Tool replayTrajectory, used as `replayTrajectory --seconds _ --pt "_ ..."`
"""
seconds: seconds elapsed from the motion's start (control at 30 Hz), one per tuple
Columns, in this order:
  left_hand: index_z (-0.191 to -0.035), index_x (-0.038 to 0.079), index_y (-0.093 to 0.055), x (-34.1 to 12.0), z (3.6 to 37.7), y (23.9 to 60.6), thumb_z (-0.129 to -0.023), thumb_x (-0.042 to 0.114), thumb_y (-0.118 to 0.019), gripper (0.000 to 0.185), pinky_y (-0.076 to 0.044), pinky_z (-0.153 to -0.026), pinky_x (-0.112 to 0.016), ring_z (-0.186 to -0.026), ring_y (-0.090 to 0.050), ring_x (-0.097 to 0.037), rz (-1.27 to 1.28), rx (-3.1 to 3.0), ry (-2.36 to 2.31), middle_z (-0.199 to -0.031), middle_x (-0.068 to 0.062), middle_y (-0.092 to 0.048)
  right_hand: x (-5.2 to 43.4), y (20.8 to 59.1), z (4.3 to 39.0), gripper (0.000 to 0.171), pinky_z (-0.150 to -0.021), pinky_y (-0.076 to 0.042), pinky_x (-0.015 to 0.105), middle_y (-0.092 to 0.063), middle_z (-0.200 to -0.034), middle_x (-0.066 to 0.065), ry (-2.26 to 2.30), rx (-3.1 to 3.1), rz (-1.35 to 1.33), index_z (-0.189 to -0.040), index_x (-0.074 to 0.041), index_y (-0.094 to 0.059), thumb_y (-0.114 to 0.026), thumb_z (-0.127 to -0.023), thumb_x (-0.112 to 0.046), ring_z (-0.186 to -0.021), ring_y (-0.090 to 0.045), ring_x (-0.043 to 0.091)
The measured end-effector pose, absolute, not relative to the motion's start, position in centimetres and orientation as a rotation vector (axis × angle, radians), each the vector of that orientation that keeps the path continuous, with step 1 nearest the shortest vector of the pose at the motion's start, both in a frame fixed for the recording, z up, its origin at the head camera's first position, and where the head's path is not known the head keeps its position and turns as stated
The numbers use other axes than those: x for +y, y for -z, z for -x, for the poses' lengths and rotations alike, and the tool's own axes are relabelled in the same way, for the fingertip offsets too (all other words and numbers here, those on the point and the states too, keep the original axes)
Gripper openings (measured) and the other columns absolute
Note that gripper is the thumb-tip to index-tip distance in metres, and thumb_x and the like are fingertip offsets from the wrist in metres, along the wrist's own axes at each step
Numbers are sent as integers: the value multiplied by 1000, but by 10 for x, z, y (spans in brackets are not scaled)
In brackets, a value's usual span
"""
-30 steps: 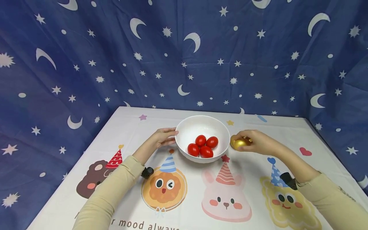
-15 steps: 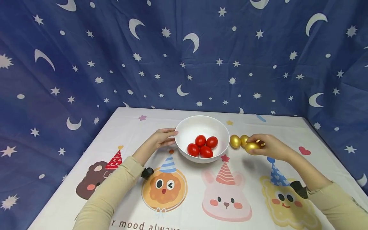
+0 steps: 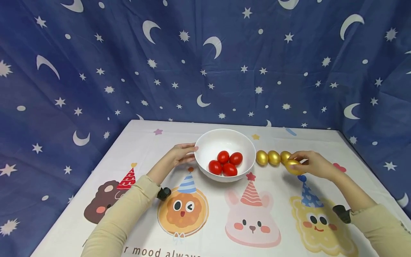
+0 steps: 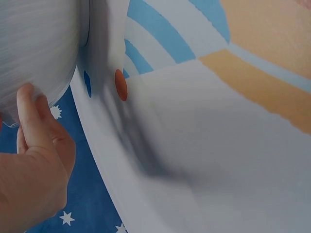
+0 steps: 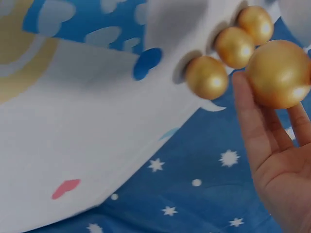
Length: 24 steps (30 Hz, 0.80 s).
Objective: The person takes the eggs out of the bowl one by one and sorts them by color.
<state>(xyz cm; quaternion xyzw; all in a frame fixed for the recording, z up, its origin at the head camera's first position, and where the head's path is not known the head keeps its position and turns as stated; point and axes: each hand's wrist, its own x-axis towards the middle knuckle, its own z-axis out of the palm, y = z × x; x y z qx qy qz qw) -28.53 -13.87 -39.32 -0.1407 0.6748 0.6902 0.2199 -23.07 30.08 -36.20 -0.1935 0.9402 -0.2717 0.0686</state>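
three gold eggs (image 3: pixel 274 157) sit in a row on the table (image 3: pixel 205 228), just beside the white bowl (image 3: pixel 205 144). the right hand (image 3: pixel 313 165) holds a fourth gold egg (image 3: pixel 293 166) in its curled fingers at the far end of that row, and i think it is not set down yet. the left hand (image 3: pixel 180 154) rests on the bowl's side with fingers almost straight. four red eggs (image 3: pixel 226 163) lie inside the bowl, so they may be what is left
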Motion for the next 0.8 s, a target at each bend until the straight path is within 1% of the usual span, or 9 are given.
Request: replayTrajectory --seconds 0.03,0.13,0.27,0.37,0.47,0.6,0.67,0.8 --pt "-140 8 -46 -139 285 393 -91 13 -62 52 -61 -73 -19 -70 -64 -8 386 1868 -1909 -136 -17 -49 304 362 232 32 -65 -61 26 -66 -98 19 836 2819 552 -108 5 -62 -69 -87 -18 -86 -62 25" --pt "-139 9 -47 -139 285 393 -91 13 -63 51 -61 -73 -19 -71 -64 -9 389 1874 -1911 -136 -18 -50 311 362 236 38 -60 -61 23 -64 -100 21 868 2782 436 -112 6 -60 -65 -90 -25 -82 -63 23" --pt "-139 9 -47 -139 285 392 -91 12 -62 50 -61 -73 -19 -76 -64 -11 409 1866 -1919 -136 -16 -50 318 364 241 44 -59 -60 23 -64 -97 22 833 2769 328 -113 8 -58 -62 -92 -31 -76 -59 16" --pt "-139 10 -47 -139 285 391 -91 12 -63 51 -61 -74 -20 -77 -64 -11 409 1861 -1916 -137 -16 -49 323 367 246 47 -58 -60 24 -64 -94 22 790 2780 277 -112 9 -57 -62 -92 -33 -73 -57 15" --pt "-139 10 -46 -139 284 391 -91 13 -63 52 -61 -75 -20 -78 -64 -11 402 1860 -1913 -139 -16 -48 328 368 252 49 -57 -57 24 -65 -86 18 764 2797 242 -110 11 -57 -62 -91 -35 -70 -56 15" --pt "-140 10 -46 -139 285 393 -91 13 -63 52 -61 -75 -20 -88 -63 -14 415 1858 -1909 -139 -15 -47 330 369 260 52 -56 -56 24 -64 -80 13 761 2797 174 -109 12 -56 -61 -91 -36 -67 -56 16" --pt "-140 11 -46 -140 285 393 -90 13 -64 52 -61 -75 -19 -90 -63 -15 425 1861 -1905 -138 -15 -48 330 369 265 53 -57 -58 25 -63 -81 15 758 2788 122 -109 12 -54 -60 -91 -38 -68 -56 17" --pt "-138 12 -48 -140 285 394 -90 14 -64 50 -61 -73 -18 -89 -63 -14 436 1873 -1892 -136 -14 -50 329 372 273 55 -59 -61 29 -58 -93 25 757 2769 16 -111 12 -52 -59 -92 -39 -74 -56 21"
